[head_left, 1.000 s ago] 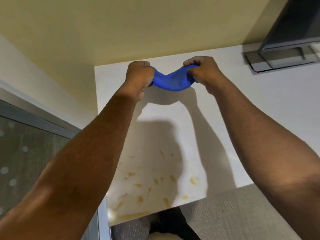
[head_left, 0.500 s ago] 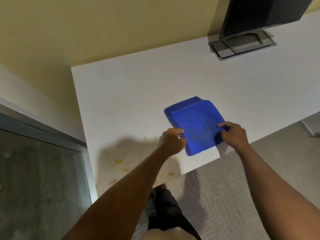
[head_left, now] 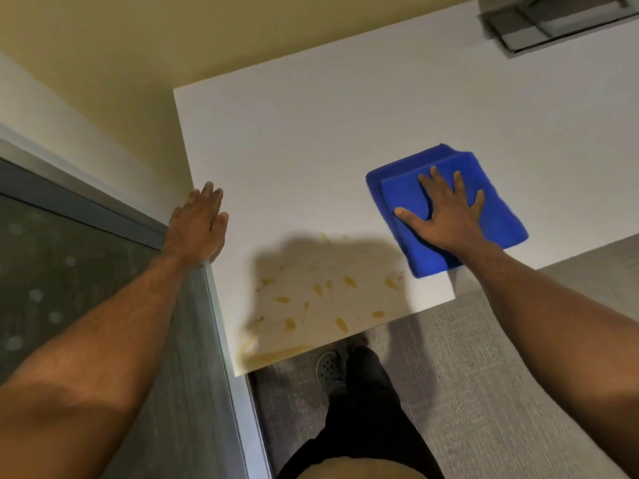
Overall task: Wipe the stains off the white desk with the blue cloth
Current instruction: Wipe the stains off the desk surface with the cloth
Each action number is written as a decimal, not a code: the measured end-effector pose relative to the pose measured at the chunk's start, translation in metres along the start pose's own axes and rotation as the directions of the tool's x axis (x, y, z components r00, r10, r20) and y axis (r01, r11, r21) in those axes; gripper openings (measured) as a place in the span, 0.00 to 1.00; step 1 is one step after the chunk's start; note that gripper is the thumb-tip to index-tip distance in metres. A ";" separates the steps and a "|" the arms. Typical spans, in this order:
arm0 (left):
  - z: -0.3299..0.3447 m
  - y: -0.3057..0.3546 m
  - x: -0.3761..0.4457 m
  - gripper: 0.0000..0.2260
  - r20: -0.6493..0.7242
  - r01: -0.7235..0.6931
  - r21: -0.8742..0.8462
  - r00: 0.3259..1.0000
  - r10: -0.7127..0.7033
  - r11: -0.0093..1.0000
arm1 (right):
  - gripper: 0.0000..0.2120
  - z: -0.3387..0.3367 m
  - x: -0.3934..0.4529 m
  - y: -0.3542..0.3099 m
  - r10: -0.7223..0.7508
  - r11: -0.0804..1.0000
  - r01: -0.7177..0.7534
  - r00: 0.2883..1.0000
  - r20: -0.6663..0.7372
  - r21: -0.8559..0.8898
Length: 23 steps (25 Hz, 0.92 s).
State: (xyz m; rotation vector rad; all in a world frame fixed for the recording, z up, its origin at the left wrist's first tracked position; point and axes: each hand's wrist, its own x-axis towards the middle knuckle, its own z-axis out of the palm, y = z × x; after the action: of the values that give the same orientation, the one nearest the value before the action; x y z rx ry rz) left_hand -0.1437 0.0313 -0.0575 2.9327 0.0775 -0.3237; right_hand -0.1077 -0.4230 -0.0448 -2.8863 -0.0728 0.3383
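The folded blue cloth (head_left: pixel 498 205) lies flat on the white desk (head_left: pixel 328 140) near its front edge, right of centre. My right hand (head_left: pixel 446 212) presses on it, palm down, fingers spread. Yellow-brown stains (head_left: pixel 321 299) speckle the desk's front left part, left of the cloth and partly in shadow. My left hand (head_left: pixel 198 223) rests flat on the desk's left edge, holding nothing.
A monitor's grey base (head_left: pixel 553 25) stands at the desk's back right. A glass partition with a metal frame (head_left: pixel 221 323) runs along the desk's left side. A yellow wall is behind. Grey carpet, my dark trouser leg and shoe (head_left: pixel 328 368) are below the front edge.
Both hands let go of the cloth's near edge. My right hand now lies flat on top of the cloth; my left hand moved left to the desk's edge.
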 end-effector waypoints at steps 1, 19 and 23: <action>0.008 -0.004 0.005 0.25 0.017 0.004 -0.020 1.000 -0.004 1.000 | 0.44 0.007 0.005 0.000 0.007 0.999 -0.007 1.000 0.002 -0.049; 0.031 0.026 0.007 0.33 -0.178 0.148 -0.343 0.959 -0.219 0.928 | 0.27 0.011 -0.045 0.053 -0.259 0.948 0.254 0.966 -0.001 -0.191; 0.034 0.024 0.014 0.33 -0.237 0.108 -0.254 0.956 -0.171 0.961 | 0.28 0.001 0.014 0.028 0.094 0.992 -0.105 0.983 -0.160 -0.063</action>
State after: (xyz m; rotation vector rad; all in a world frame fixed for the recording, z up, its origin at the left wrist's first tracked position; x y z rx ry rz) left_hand -0.1358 0.0017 -0.0884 2.7157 0.3388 0.0484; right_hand -0.0936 -0.4489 -0.0551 -2.9822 0.0889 0.1268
